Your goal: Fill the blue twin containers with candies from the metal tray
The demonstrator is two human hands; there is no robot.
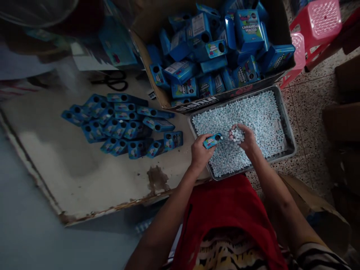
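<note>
At centre right of frame, left hand [200,153] grips small blue box [211,141] over metal tray [291,137]; right hand [248,139], fingers cupped, holds pale pellets [237,135]. Tray mostly pellet-covered. Centre left, blue boxes [137,128] grouped on table [98,187], fill undetermined; upper right, many more heaped in carton [230,93].

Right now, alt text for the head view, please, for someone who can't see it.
Left hand holds a small blue box and right hand a handful of pale candies, both over a metal tray of the same candies. More blue boxes stand grouped on the table; a carton beyond the tray is heaped with others.
</note>
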